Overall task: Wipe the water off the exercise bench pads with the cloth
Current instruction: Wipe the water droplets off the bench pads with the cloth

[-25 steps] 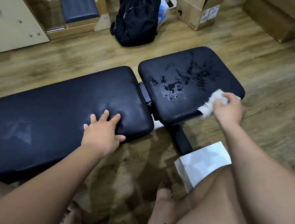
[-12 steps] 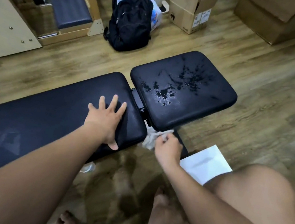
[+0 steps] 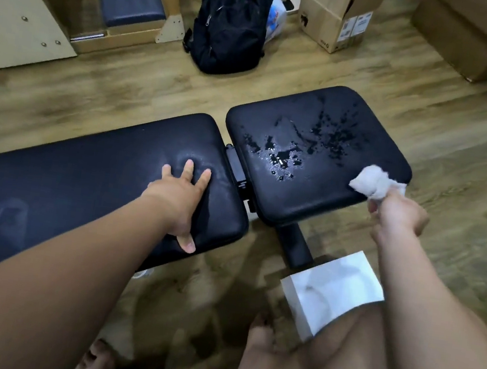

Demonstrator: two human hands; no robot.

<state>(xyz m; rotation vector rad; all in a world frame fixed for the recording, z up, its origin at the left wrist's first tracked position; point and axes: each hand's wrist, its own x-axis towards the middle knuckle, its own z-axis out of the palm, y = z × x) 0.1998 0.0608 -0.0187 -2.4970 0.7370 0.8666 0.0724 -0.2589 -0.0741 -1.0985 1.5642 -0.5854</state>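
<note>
The black exercise bench has a long back pad [image 3: 80,180] on the left and a smaller seat pad [image 3: 322,195] on the right. Water drops and a small puddle [image 3: 283,158] lie across the seat pad's middle and far side. My left hand [image 3: 181,194] rests flat, fingers spread, on the right end of the long pad. My right hand [image 3: 398,212] is closed around a crumpled white cloth [image 3: 374,179], which touches the seat pad's right near edge.
A white box [image 3: 330,290] lies on the wooden floor beside the bench post [image 3: 293,244]. A black backpack [image 3: 230,23], cardboard boxes [image 3: 331,18] and wooden furniture [image 3: 19,12] stand at the far side. My bare legs and feet fill the lower right.
My right hand with the cloth swung from the seat pad's right edge down to the gap below the pads, then back up to the right edge. My left hand stayed on the long pad.
</note>
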